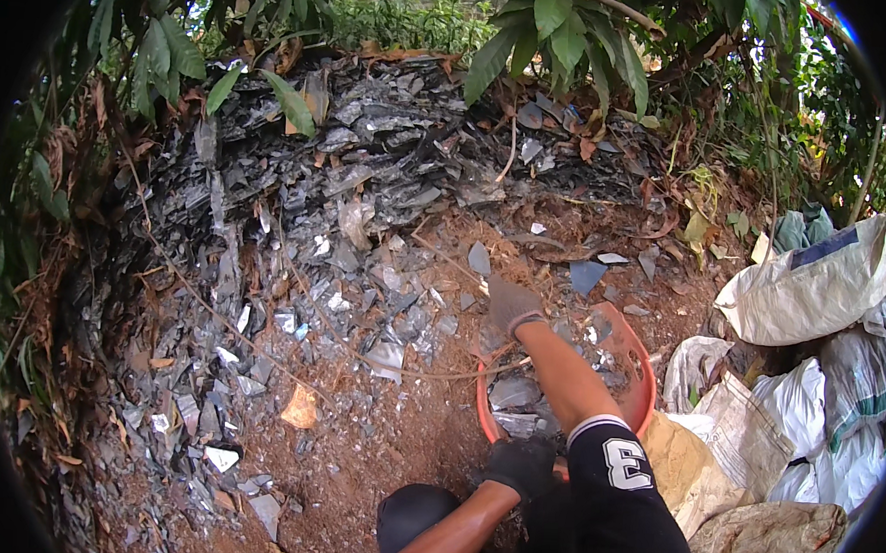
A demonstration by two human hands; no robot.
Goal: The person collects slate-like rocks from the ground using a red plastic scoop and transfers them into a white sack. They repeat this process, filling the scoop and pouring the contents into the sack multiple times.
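An orange plastic basin point(641, 365) sits on the soil between my arms, holding dark flat shards point(515, 392) and bits of debris. My left hand point(519, 468), in a black glove, is closed at the basin's near rim. Stretched across the basin, my right hand point(514, 306) in a grey-brown glove reaches to the ground just past its far left edge. Its fingers point down and away, mostly hidden behind the back of the glove. Next to that hand lie a thin stick point(446, 255) and a grey pointed shard point(479, 258). A bluish shard point(586, 276) rests to its right.
A bank of layered broken shards point(369, 153) rises ahead and left. White woven sacks point(813, 281) and a brown sack point(770, 546) crowd the right side. A long thin vine point(211, 309) curves over the ground toward the basin. Leafy branches point(566, 33) hang at the top.
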